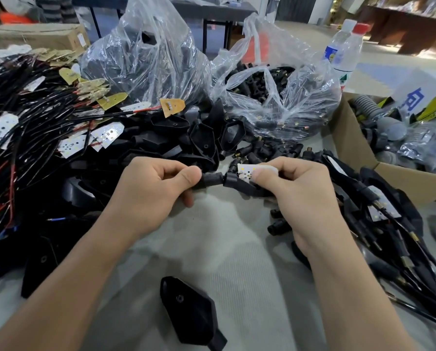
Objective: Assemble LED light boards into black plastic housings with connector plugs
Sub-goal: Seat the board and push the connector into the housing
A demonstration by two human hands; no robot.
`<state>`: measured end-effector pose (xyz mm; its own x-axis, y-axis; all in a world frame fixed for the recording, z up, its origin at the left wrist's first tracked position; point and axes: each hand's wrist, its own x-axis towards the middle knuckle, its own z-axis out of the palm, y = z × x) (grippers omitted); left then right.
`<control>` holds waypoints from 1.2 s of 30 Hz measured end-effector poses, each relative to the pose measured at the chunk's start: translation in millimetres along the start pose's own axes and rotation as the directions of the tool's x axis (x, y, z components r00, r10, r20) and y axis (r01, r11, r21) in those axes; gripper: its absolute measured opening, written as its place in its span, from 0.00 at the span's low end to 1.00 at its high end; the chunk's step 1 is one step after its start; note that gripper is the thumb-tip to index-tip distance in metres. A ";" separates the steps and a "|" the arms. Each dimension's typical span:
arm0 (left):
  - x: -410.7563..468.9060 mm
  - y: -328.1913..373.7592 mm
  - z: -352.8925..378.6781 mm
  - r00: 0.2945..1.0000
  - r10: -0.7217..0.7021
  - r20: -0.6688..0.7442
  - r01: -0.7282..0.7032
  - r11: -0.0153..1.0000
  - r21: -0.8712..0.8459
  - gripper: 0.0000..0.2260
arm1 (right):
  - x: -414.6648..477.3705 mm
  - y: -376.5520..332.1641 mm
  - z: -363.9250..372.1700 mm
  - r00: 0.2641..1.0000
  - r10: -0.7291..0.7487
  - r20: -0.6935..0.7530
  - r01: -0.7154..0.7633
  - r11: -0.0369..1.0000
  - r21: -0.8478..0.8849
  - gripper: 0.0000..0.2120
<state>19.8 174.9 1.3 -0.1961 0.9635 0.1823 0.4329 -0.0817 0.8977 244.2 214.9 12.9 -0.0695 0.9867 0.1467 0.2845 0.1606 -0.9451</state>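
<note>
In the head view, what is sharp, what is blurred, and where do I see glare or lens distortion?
Head view: the left hand, the right hand and the connector plug look sharp; the bottles and room behind are soft; white glare streaks the plastic bags; the wide lens stretches the forearms.

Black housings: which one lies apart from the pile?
The black housing at bottom centre, alone on the grey cloth nearest the camera; the rest are heaped together.
</note>
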 end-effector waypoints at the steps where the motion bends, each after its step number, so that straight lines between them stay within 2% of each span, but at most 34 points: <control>1: -1.3 1.9 1.0 1.000 0.011 0.002 -0.011 1.000 0.017 0.16 | 0.0 -0.7 1.2 0.999 0.034 -0.004 -0.034 0.999 0.037 0.11; 3: -2.2 4.6 2.9 1.000 0.004 0.013 -0.004 1.000 -0.017 0.12 | 0.0 -1.8 3.4 0.995 0.096 -0.018 -0.094 0.990 0.103 0.20; 4: -2.3 6.6 3.7 1.000 -0.008 0.016 0.009 0.998 -0.055 0.08 | 0.1 -1.8 4.1 0.992 0.120 -0.040 -0.114 0.986 0.125 0.20; 6: -2.2 9.5 4.0 0.998 -0.040 0.046 0.046 0.988 -0.144 0.01 | -0.2 -2.0 5.1 0.984 0.141 -0.108 -0.123 0.980 0.159 0.10; 7: -2.7 9.6 3.8 0.997 -0.043 0.065 0.054 0.982 -0.179 0.05 | -0.4 -2.7 5.8 0.980 0.146 -0.133 -0.121 0.977 0.178 0.05; 8: -3.7 10.2 3.7 0.995 -0.051 0.083 0.067 0.977 -0.203 0.09 | -0.6 -2.6 6.3 0.978 0.144 -0.149 -0.114 0.975 0.191 0.04; 11: -3.1 9.0 2.6 0.997 -0.021 0.074 0.032 0.986 -0.163 0.15 | 1.1 -1.8 6.5 0.984 0.110 -0.140 -0.075 0.970 0.231 0.07; 13: -2.3 8.0 3.1 0.998 -0.016 0.065 0.023 0.993 -0.117 0.20 | 1.5 -3.1 5.7 0.989 0.109 -0.103 -0.071 0.945 0.319 0.12; 16: -1.3 7.1 4.8 0.997 -0.013 0.070 0.018 0.997 -0.073 0.24 | 1.1 -5.5 5.3 0.990 0.127 -0.059 -0.091 0.905 0.415 0.13; 18: -2.8 7.8 5.6 0.994 -0.017 0.111 0.022 0.999 -0.036 0.21 | 0.3 -6.8 6.0 0.984 0.169 -0.055 -0.123 0.870 0.478 0.12; 22: -3.3 8.0 4.2 0.973 -0.074 0.217 0.070 0.997 0.030 0.08 | -0.4 -7.7 6.7 0.970 0.233 -0.073 -0.157 0.823 0.546 0.14; 25: -2.9 8.6 5.6 0.981 -0.100 0.168 0.107 0.994 -0.036 0.11 | -0.6 -7.8 7.1 0.966 0.251 -0.066 -0.179 0.828 0.532 0.15; 28: -5.9 11.7 10.7 0.993 -0.098 0.069 0.102 0.993 -0.059 0.17 | -1.0 -7.2 9.4 0.970 0.226 -0.088 -0.178 0.909 0.378 0.11; 32: -10.0 15.2 16.4 0.997 -0.010 -0.082 0.020 0.993 0.117 0.20 | -4.1 -8.7 11.5 0.979 0.197 0.053 -0.204 0.939 0.278 0.08; 36: -14.1 21.7 17.3 0.985 0.115 -0.129 -0.089 0.978 0.191 0.20 | -2.3 -7.0 7.6 0.981 0.175 0.081 -0.190 0.948 0.255 0.10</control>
<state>47.1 164.0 11.3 -0.2565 0.9068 0.3344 0.6084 -0.1174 0.7849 235.1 211.3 16.9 -0.0960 0.9944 -0.0449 0.0392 -0.0413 -0.9984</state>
